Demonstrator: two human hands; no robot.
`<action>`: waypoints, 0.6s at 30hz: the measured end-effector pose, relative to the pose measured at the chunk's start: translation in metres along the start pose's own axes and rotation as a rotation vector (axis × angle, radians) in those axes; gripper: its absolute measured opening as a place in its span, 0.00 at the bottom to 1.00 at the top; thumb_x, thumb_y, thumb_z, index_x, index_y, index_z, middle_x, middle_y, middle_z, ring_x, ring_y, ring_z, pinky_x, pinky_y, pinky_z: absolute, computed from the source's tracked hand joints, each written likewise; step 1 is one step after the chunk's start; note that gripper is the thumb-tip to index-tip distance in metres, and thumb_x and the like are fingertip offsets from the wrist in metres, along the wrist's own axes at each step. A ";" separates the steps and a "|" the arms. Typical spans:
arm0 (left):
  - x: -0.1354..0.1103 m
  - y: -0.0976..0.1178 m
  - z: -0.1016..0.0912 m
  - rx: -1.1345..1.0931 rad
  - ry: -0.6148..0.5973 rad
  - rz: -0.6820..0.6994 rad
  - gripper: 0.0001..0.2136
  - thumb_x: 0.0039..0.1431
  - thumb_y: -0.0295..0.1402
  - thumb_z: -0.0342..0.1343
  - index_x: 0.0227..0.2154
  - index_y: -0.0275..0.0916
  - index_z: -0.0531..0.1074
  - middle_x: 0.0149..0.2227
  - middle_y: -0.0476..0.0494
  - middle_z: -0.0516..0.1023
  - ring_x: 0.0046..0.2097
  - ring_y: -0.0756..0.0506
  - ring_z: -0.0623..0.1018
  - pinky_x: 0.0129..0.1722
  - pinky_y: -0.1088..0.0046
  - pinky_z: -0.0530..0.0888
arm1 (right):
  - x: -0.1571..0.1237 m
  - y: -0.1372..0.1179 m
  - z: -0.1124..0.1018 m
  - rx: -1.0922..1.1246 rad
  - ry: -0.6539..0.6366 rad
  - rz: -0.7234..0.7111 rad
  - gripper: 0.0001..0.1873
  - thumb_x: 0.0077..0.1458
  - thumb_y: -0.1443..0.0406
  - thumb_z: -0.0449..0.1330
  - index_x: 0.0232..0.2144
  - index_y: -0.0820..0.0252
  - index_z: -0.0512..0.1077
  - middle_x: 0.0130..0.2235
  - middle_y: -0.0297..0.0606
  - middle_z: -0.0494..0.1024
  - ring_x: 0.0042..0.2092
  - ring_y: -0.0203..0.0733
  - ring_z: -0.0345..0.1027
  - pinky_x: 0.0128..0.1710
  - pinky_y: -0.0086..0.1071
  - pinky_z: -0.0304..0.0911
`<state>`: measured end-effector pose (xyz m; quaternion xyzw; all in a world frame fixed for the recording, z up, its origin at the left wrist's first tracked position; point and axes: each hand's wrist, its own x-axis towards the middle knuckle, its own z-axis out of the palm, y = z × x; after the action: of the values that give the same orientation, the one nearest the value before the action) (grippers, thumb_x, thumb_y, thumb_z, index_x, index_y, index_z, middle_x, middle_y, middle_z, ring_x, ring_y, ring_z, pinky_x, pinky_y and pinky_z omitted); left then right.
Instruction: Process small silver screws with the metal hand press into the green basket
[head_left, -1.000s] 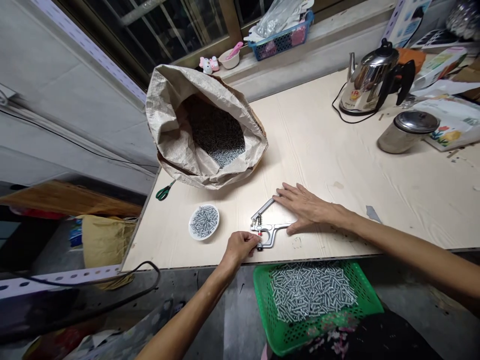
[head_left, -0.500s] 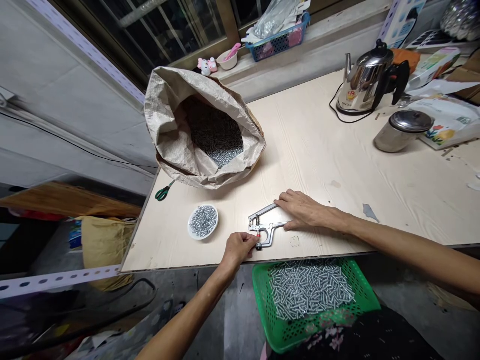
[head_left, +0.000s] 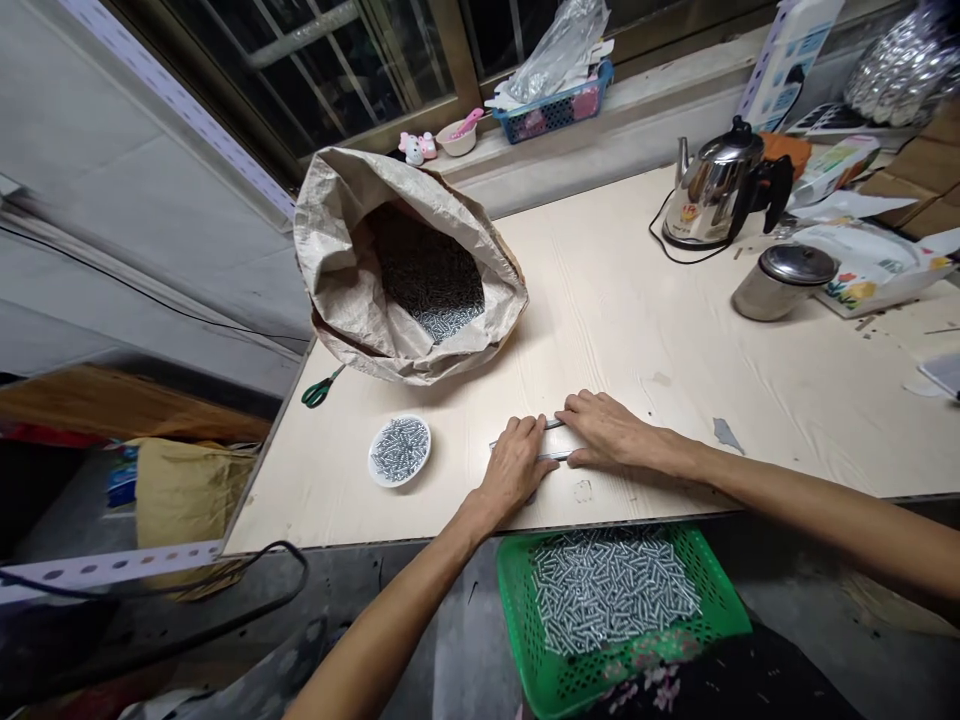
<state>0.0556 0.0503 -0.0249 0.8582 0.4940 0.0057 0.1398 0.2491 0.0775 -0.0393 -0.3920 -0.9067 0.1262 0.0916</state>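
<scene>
Grey metal snap-fastener pliers (head_left: pixel 556 456) lie on the table near its front edge, between my two hands. My right hand (head_left: pixel 609 430) is closed around the ends of the two handles. Over the jaw end my left hand (head_left: pixel 513 465) is wrapped, so the jaws and whatever sits in them are hidden. Left of it stands a small white bowl (head_left: pixel 373 466) filled with small silvery screw-like parts (head_left: pixel 401 447). Below the table edge, a green basket (head_left: pixel 514 610) holds many more silvery metal pieces (head_left: pixel 615 590).
A large open sack (head_left: pixel 330 240) with metal parts inside stands behind the bowl. Green-handled scissors (head_left: pixel 318 391) lie at the table's left edge. To the right are a kettle (head_left: pixel 709 200) and a lidded metal canister (head_left: pixel 780 285). A blue basket (head_left: pixel 555 110) sits on the sill.
My left hand has gone from pinching at the jaws with the fingertips to wrapping over the pliers' head. The handles look closer together. The view has shifted slightly.
</scene>
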 end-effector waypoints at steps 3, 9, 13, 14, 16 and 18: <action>-0.002 0.005 0.000 -0.024 0.001 -0.029 0.15 0.58 0.34 0.56 0.47 0.37 0.66 0.43 0.41 0.72 0.46 0.41 0.68 0.44 0.64 0.70 | -0.001 -0.002 0.002 -0.030 0.007 -0.037 0.12 0.52 0.60 0.64 0.35 0.61 0.70 0.36 0.40 0.71 0.38 0.43 0.61 0.38 0.36 0.55; -0.005 0.011 0.008 -0.064 0.071 -0.065 0.06 0.63 0.32 0.50 0.33 0.38 0.71 0.34 0.43 0.73 0.41 0.43 0.69 0.42 0.64 0.70 | -0.001 -0.011 0.016 -0.038 0.023 -0.064 0.10 0.61 0.65 0.54 0.27 0.61 0.68 0.30 0.38 0.71 0.34 0.40 0.60 0.35 0.35 0.52; -0.013 0.017 0.019 -0.038 0.153 -0.108 0.09 0.62 0.31 0.50 0.44 0.36 0.69 0.46 0.37 0.73 0.50 0.39 0.70 0.48 0.57 0.71 | -0.003 -0.004 0.007 -0.022 0.047 -0.046 0.12 0.56 0.59 0.60 0.39 0.61 0.70 0.39 0.43 0.73 0.40 0.45 0.61 0.36 0.36 0.55; -0.018 0.020 0.023 -0.031 0.203 -0.111 0.11 0.63 0.30 0.50 0.47 0.36 0.68 0.51 0.35 0.71 0.54 0.38 0.68 0.51 0.54 0.70 | -0.004 -0.001 0.004 -0.007 0.050 -0.044 0.18 0.55 0.56 0.60 0.43 0.61 0.69 0.43 0.44 0.72 0.42 0.47 0.62 0.37 0.37 0.56; -0.029 0.029 0.035 -0.027 0.293 -0.085 0.14 0.63 0.29 0.48 0.52 0.39 0.64 0.60 0.35 0.62 0.62 0.36 0.60 0.56 0.50 0.66 | -0.003 0.007 -0.001 0.021 0.048 -0.032 0.22 0.56 0.52 0.58 0.47 0.59 0.67 0.46 0.46 0.71 0.43 0.48 0.62 0.37 0.38 0.57; -0.039 0.039 0.045 -0.031 0.336 -0.051 0.15 0.64 0.28 0.47 0.53 0.42 0.63 0.63 0.37 0.58 0.66 0.36 0.54 0.58 0.47 0.63 | -0.001 0.014 0.000 0.023 0.054 0.001 0.17 0.60 0.56 0.53 0.46 0.59 0.68 0.43 0.44 0.72 0.42 0.46 0.63 0.37 0.37 0.57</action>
<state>0.0758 -0.0116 -0.0540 0.8300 0.5320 0.1531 0.0685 0.2591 0.0860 -0.0433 -0.3945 -0.9022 0.1262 0.1203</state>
